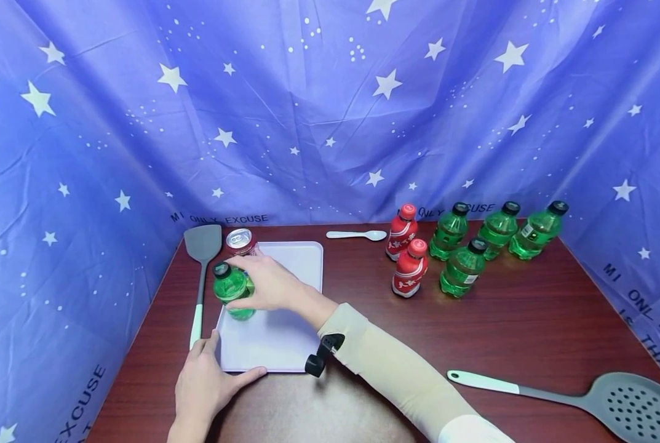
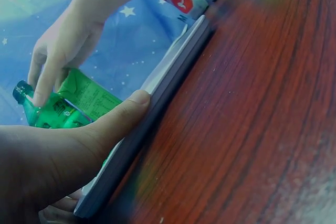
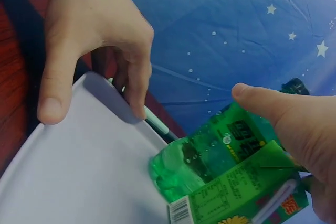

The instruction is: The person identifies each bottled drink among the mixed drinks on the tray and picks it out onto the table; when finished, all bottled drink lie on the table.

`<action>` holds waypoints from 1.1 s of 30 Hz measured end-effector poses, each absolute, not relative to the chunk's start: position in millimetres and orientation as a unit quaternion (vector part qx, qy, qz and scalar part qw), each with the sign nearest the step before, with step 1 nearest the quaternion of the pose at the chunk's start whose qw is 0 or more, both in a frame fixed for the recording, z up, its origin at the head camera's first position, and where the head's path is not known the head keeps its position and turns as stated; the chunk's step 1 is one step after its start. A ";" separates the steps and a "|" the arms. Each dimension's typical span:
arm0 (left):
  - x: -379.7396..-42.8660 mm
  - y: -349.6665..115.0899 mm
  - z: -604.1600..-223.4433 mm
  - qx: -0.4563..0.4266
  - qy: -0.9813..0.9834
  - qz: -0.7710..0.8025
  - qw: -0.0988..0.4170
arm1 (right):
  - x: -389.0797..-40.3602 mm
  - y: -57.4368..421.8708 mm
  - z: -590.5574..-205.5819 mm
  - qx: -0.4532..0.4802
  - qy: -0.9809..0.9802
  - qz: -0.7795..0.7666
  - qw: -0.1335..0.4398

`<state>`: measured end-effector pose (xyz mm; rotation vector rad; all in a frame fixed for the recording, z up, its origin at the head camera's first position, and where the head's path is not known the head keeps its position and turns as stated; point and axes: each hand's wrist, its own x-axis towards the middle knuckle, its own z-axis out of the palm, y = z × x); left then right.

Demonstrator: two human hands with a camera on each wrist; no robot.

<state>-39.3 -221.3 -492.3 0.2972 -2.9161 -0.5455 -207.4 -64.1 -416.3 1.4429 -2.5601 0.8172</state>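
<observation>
In the head view, a pale tray [image 1: 285, 344] lies on the left half of the table. My left hand [image 1: 199, 384] holds its near left corner, thumb along the front edge and fingers at the left side. A green soda bottle [image 3: 194, 156] stands at the tray's left side, with my right hand [image 1: 269, 283] around it. The thumb [image 3: 262, 100] lies along the bottle; the far fingers are partly hidden. Against the bottle, on the palm side, is a green juice carton [image 3: 226, 198] with a straw. Behind them stands a red drink can [image 1: 241, 242].
A grey spatula [image 1: 203, 246] lies left of the tray, a white spoon [image 1: 357, 235] beyond it. Red-capped bottles [image 1: 409, 274] and several green bottles [image 1: 462, 271] stand at the back right. A slotted turner [image 1: 634, 403] lies front right. A starry curtain [image 1: 307, 123] surrounds the table.
</observation>
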 end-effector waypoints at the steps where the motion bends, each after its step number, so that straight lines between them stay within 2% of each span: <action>1: -39.3 -221.4 -492.5 0.100 -0.975 -0.183 0.080 | -207.3 -65.6 -416.9 0.469 -0.844 0.258 0.045; 7: -39.2 -221.2 -493.7 0.102 -0.974 -0.184 0.081 | -203.0 -72.0 -420.5 0.440 -0.865 0.238 0.042; 13: -39.9 -221.0 -495.3 0.104 -0.974 -0.183 0.079 | -198.3 -73.8 -420.9 0.431 -0.864 0.251 0.064; 19: -40.9 -220.9 -494.0 0.104 -0.975 -0.182 0.075 | -193.0 -68.7 -410.1 0.440 -0.825 0.343 0.084; 31: -40.1 -221.3 -492.6 0.104 -0.974 -0.187 0.068 | -176.9 -37.8 -347.0 0.429 -0.748 0.460 0.211; 33: -39.8 -220.9 -491.8 0.101 -0.975 -0.186 0.071 | -176.5 -29.7 -338.2 0.417 -0.742 0.478 0.218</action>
